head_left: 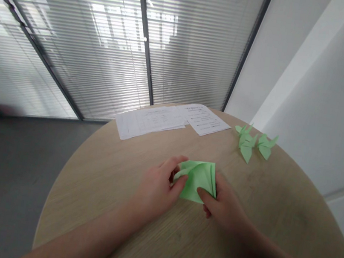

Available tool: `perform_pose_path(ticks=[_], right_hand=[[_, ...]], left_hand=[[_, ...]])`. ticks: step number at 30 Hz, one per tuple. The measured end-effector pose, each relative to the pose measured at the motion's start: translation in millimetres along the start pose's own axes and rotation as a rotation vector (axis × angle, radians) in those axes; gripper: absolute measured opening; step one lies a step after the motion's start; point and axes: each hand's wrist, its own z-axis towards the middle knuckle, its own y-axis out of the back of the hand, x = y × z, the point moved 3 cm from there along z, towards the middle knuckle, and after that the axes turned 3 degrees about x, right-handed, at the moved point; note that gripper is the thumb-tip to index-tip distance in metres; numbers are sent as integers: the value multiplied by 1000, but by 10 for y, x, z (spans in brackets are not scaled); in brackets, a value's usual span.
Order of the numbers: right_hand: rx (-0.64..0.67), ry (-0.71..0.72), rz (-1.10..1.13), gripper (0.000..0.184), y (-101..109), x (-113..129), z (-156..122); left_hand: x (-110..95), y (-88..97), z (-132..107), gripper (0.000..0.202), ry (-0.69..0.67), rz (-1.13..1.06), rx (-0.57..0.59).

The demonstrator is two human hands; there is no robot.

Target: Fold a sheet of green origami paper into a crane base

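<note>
Green paper (200, 175), left hand (160, 183) and right hand (222, 202) gripping it, table rim (58, 181) well apart

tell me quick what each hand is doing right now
Left hand: closed on the left edge of the green paper, thumb in front.
Right hand: closed on the paper's right side, thumb across its near face.

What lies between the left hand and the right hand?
Green folded paper, gripped by the left hand and the right hand, in the head view.
</note>
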Motion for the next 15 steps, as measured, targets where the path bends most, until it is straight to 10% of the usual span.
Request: perform_pose_path(ticks=[15], right_hand=[[8,35,57,36,34,-15,33]], left_hand=[[168,-13,61,33,249,-221,121]])
